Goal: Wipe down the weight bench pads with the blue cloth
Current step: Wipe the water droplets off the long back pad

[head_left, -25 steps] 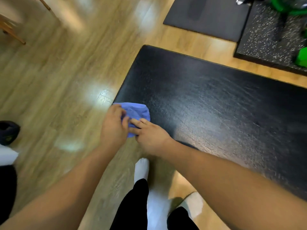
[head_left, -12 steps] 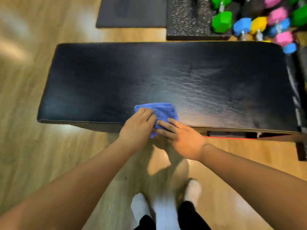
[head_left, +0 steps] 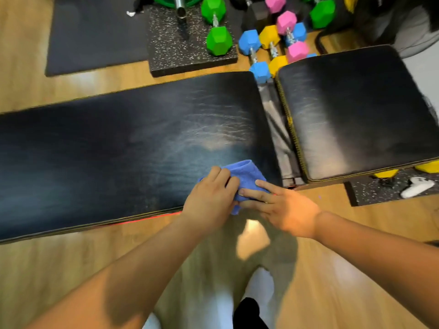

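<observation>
The long black bench pad (head_left: 114, 148) runs across the view, and a shorter black seat pad (head_left: 356, 110) lies to its right past a narrow gap. The bunched blue cloth (head_left: 244, 174) rests on the long pad's near right corner. My left hand (head_left: 211, 198) is closed over the cloth's left side. My right hand (head_left: 282, 205) lies with its fingers flat on the cloth's right side. Part of the cloth is hidden under both hands.
Green, blue, yellow and pink dumbbells (head_left: 273, 41) lie on the floor behind the pads, near a speckled rubber mat (head_left: 180, 46) and a dark mat (head_left: 95, 34). A white object (head_left: 415, 186) sits on a mat at the right. My feet stand on the wooden floor (head_left: 332, 281).
Both hands have slid the blue cloth along the long pad's near edge from its left end to its right end. The view has shifted right, showing the seat pad.
</observation>
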{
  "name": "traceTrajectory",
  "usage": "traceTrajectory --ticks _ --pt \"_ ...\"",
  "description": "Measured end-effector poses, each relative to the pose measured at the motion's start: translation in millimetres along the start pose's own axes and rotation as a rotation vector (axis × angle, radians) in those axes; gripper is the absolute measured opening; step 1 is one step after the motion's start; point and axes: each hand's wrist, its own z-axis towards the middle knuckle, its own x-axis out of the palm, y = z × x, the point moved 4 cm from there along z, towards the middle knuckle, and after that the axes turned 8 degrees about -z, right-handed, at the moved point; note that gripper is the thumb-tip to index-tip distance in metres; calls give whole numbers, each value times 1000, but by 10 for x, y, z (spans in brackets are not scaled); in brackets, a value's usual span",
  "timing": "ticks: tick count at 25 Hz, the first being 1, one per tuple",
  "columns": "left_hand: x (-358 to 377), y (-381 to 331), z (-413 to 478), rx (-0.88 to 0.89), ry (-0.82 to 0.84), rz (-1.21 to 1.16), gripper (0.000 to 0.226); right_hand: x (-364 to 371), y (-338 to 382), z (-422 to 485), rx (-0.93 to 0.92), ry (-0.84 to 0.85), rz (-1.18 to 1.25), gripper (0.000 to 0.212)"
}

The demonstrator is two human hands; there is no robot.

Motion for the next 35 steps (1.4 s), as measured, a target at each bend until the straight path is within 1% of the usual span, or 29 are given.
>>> traceTrajectory --ticks 2,4,5,6,7,8,9,10,11,12,13,14,15,16,17,18,19,20,22,23,25,26,28,29,31,32,33,35 --pt "18 -248 285 56 -31 5 39 71 -191 -296 56 37 35 31" --pt "31 -447 507 109 -56 29 30 75 -338 -497 158 52 106 33" --pt "63 -494 581 104 -57 18 29 36 -371 -552 216 49 153 32" --pt "98 -515 606 70 -44 4 32 -36 -374 -573 294 37 193 30" --pt "144 -522 589 22 -27 -7 37 -116 -337 -552 410 10 248 29" --pt "186 -529 550 -36 4 -6 43 -165 -295 -508 572 4 314 31" --pt "232 -537 482 -84 40 9 49 -204 -256 -450 769 42 431 38" --pt "265 -552 411 -115 73 28 52 -200 -182 -387 937 134 604 50" --pt "302 -568 358 -131 88 40 54 -174 -91 -302 1024 233 785 62" --pt "324 -577 331 -152 106 35 55 -136 -27 -210 1044 329 904 73" --pt "347 -576 328 -170 122 21 56 -103 29 -119 1054 378 1019 80" --pt "346 -574 347 -186 137 1 57 -74 40 -65 1074 417 1094 83" --pt "337 -557 402 -184 132 -11 57 -68 -53 -29 1163 372 1093 78" --pt "331 -510 487 -175 119 -20 57 -112 -193 12 1232 288 991 69" --pt "332 -427 603 -166 111 -21 59 -152 -342 108 1236 226 906 64" --pt "306 -299 737 -179 108 -5 62 -178 -486 252 1214 149 885 66" --pt "251 -111 896 -216 106 21 63 -199 -672 455 1150 77 895 73" --pt "183 112 1082 -256 104 41 63 -219 -868 644 1131 41 941 80" --pt "46 555 1445 -301 120 62 62 -117 -1304 1048 1191 -5 892 87" --pt "-41 716 1608 -284 136 74 65 -128 -1517 1159 1214 44 863 86" --pt "-178 1013 1941 -216 176 74 69 283 -1887 1483 1207 141 813 80" --pt "-235 1177 2089 -216 196 35 69 432 -2046 1661 1216 162 850 80" --pt "-369 1528 2264 -288 178 -119 62 572 -2310 2102 1178 104 974 87" --pt "-447 1722 2221 -348 194 -184 54 472 -2335 2317 1152 157 962 81" --pt "-626 2119 1851 -390 228 -134 44 224 -2208 2799 990 302 793 68" --pt "-701 2371 1578 -391 219 -85 41 80 -2105 3085 896 318 768 67" --pt "-817 2645 1262 -407 224 -50 41 -167 -1953 3391 833 319 804 69" --pt "-946 3190 682 -495 296 31 47 -351 -1580 4039 690 302 852 76"
